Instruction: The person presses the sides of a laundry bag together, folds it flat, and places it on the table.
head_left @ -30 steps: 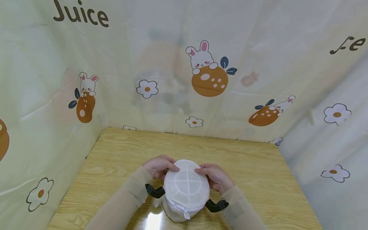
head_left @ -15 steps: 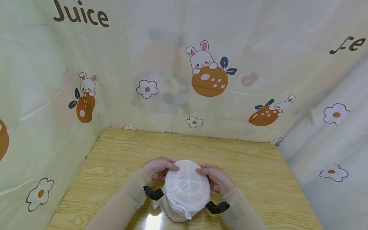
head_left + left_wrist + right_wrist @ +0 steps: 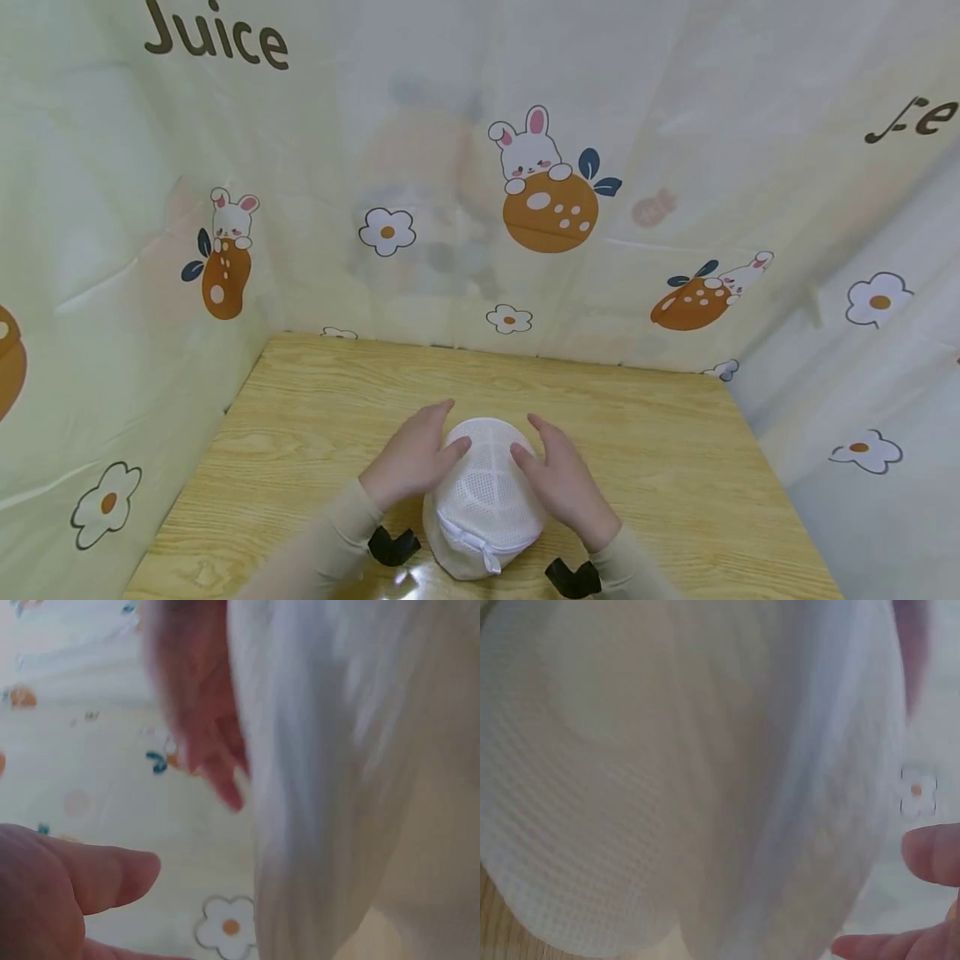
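A round white mesh laundry bag (image 3: 491, 500) stands on the wooden table in front of me, its mesh top tilted toward me. A zipper with a white pull tab (image 3: 491, 560) runs along its near rim. My left hand (image 3: 412, 462) is at the bag's left side, fingers extended, with the thumb over the top edge. On the other side my right hand (image 3: 566, 483) mirrors it, fingers spread. In the right wrist view, the right thumb (image 3: 934, 855) appears apart from the mesh wall. The left wrist view shows a gap between the left thumb (image 3: 120, 877) and the bag.
The wooden tabletop (image 3: 337, 392) is bordered behind and at both sides by a patterned curtain (image 3: 420, 150) with rabbits, oranges and flowers. A black mount (image 3: 393, 547) sits by the left wrist and another black mount (image 3: 572, 577) by the right.
Both hands have loosened from the bag's rim; their fingers, earlier bent behind it, are now straightened and spread. The bag stays at nearly the same spot. The wrists have shifted toward me.
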`<action>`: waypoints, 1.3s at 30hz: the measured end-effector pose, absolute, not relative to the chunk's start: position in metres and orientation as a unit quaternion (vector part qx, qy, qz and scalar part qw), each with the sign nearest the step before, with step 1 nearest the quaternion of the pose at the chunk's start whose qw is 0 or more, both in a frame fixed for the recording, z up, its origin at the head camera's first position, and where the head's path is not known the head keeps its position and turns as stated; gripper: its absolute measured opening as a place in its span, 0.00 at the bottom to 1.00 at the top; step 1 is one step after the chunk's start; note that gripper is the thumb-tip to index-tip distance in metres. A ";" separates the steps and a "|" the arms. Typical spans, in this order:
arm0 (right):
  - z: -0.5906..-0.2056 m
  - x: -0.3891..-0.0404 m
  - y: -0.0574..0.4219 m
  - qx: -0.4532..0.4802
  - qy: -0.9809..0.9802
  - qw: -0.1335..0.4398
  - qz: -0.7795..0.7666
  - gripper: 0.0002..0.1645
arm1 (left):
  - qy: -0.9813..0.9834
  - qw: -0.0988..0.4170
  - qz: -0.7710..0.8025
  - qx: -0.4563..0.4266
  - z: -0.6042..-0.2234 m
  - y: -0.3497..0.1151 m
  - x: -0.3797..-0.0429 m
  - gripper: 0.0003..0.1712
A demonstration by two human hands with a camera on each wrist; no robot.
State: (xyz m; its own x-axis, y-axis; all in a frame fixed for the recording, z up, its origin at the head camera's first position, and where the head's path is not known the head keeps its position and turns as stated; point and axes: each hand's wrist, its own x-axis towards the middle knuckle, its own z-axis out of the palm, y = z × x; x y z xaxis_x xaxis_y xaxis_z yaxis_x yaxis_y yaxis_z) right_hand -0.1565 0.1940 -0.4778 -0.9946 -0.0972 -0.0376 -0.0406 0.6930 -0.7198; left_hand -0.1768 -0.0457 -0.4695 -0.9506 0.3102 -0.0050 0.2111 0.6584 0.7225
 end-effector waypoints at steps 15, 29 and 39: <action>-0.505 -0.115 0.167 -0.151 0.976 -0.058 -0.145 0.42 | 0.951 -0.053 0.166 0.257 -0.503 -0.019 -0.137 0.36; -0.529 -0.113 0.165 -0.163 0.976 -0.026 -0.143 0.42 | 0.952 -0.038 0.141 0.270 -0.521 -0.017 -0.131 0.35; -0.545 -0.110 0.163 -0.156 0.979 0.005 -0.134 0.41 | 0.954 -0.019 0.121 0.272 -0.535 -0.018 -0.127 0.35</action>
State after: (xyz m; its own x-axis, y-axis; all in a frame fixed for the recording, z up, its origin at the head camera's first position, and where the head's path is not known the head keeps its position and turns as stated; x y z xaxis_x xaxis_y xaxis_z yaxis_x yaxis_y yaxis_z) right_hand -0.1102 0.1626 -0.5455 -0.9513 -0.3066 0.0328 -0.3041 0.9151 -0.2647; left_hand -0.1271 -0.0175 -0.5349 -0.8508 0.5153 0.1033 0.5247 0.8221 0.2212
